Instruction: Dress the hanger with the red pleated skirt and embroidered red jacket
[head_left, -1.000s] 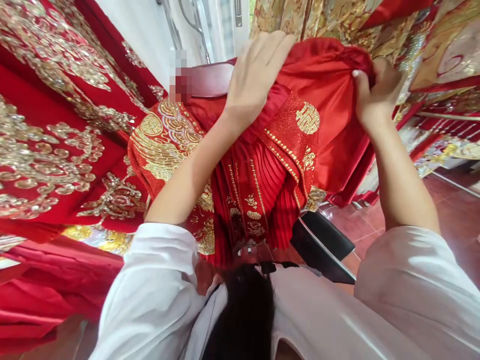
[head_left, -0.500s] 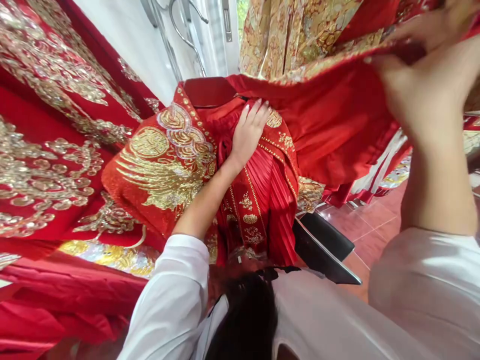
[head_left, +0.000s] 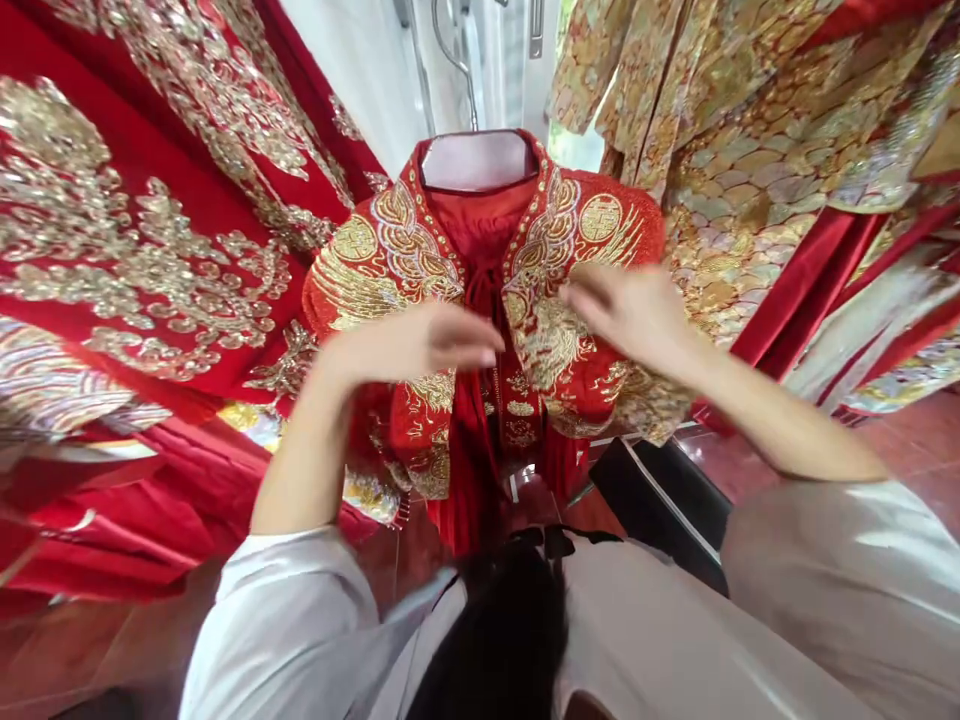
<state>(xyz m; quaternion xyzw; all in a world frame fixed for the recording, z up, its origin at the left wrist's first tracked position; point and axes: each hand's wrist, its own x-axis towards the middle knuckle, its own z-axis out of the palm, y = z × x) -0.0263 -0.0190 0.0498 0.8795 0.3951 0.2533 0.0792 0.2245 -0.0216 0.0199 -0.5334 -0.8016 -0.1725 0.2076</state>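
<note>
A red jacket (head_left: 600, 225) with gold and silver embroidery hangs in front of me, open down the middle, over a dark red pleated garment (head_left: 476, 450). My left hand (head_left: 420, 342) is over the left front panel; its fingers stretch toward the opening and look apart, though blurred. Over the right panel is my right hand (head_left: 626, 305), fingers bent and smeared by motion. Whether it pinches the cloth cannot be made out. A tied red cord (head_left: 484, 285) shows at the neck between the panels. A pale glossy board or form (head_left: 476, 162) fills the collar.
Red gowns with beaded silver-gold embroidery (head_left: 217, 270) hang close on the left. On the right hang gold scale-patterned garments (head_left: 735, 190). A metal hook (head_left: 450, 50) rises behind the collar. A black flat-sided object (head_left: 667, 500) stands on the red tiled floor, lower right.
The red cloth held up at right has been let go and now lies as the jacket's right panel. Both hands have moved to the jacket's front. The view has shifted left.
</note>
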